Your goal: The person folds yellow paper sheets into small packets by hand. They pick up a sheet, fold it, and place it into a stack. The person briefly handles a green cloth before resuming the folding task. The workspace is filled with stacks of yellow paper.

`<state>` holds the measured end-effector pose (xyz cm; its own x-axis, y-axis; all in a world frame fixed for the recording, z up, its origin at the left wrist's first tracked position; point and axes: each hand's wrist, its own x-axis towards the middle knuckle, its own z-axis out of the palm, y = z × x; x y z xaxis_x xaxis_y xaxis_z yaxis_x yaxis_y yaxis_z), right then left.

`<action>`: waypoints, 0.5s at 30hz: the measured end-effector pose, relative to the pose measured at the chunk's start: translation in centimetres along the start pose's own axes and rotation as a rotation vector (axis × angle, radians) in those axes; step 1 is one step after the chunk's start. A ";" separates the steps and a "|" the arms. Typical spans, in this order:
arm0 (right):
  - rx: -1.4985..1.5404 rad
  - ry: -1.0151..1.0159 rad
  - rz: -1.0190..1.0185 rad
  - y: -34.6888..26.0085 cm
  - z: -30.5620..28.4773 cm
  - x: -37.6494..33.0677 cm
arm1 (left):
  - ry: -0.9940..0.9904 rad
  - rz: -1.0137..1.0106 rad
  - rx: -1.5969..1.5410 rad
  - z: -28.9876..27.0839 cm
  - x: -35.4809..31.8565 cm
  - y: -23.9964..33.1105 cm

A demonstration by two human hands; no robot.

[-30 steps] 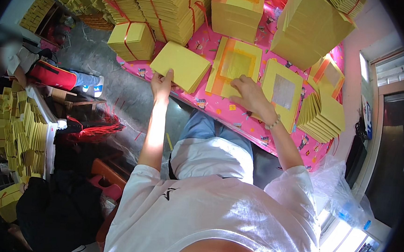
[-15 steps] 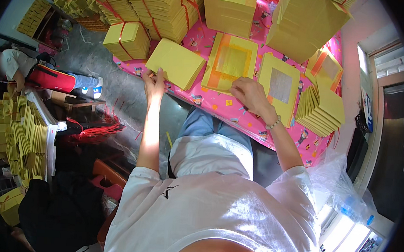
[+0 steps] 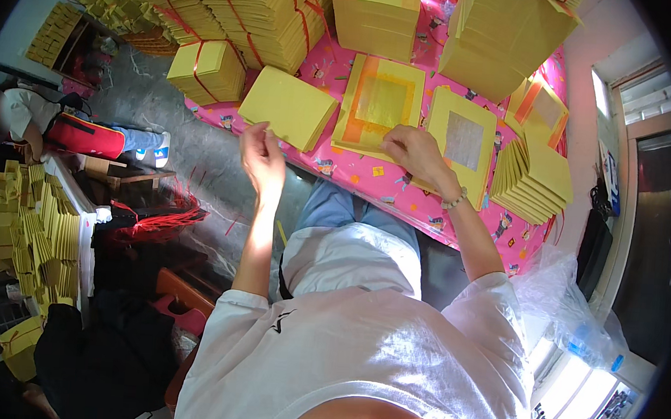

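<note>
Left hand (image 3: pixel 263 159) bends loosely by a yellow pile (image 3: pixel 289 107); right hand (image 3: pixel 417 153) curls at an orange-framed card (image 3: pixel 382 100), can't tell if pinching.

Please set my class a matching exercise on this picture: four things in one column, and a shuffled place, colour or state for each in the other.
Things
1. Left hand
2. Right hand
3. Silver-patched sheet
4. Tablecloth

Descriptions
A. Pink, with printed figures
B. Fingers curled, at the near right corner of the orange-framed sheet
C. Between the orange-framed sheet and the fanned yellow pile
D. By the near left side of the plain yellow stack

Pairs: 1-D, 2-B, 3-C, 4-A
</note>
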<state>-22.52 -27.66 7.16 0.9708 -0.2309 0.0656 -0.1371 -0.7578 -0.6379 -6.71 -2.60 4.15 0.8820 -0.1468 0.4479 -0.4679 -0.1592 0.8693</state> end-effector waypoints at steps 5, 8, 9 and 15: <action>0.006 -0.011 0.025 0.2 -0.1 0.0 | -0.254 0.215 0.096 1.8 -1.1 4.4; -0.012 -0.020 0.023 0.3 0.0 0.1 | -0.408 0.216 0.090 2.7 -1.5 5.1; -0.017 -0.021 0.025 0.3 0.0 0.1 | -0.438 0.246 0.108 3.0 -1.5 5.1; -0.025 0.002 0.020 0.4 0.2 0.1 | -0.562 0.355 0.155 4.6 -2.0 4.6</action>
<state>-22.47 -27.84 6.81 0.9673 -0.2475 0.0551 -0.1612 -0.7680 -0.6198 -10.90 -7.55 6.25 0.5299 -0.6943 0.4870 -0.7631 -0.1398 0.6310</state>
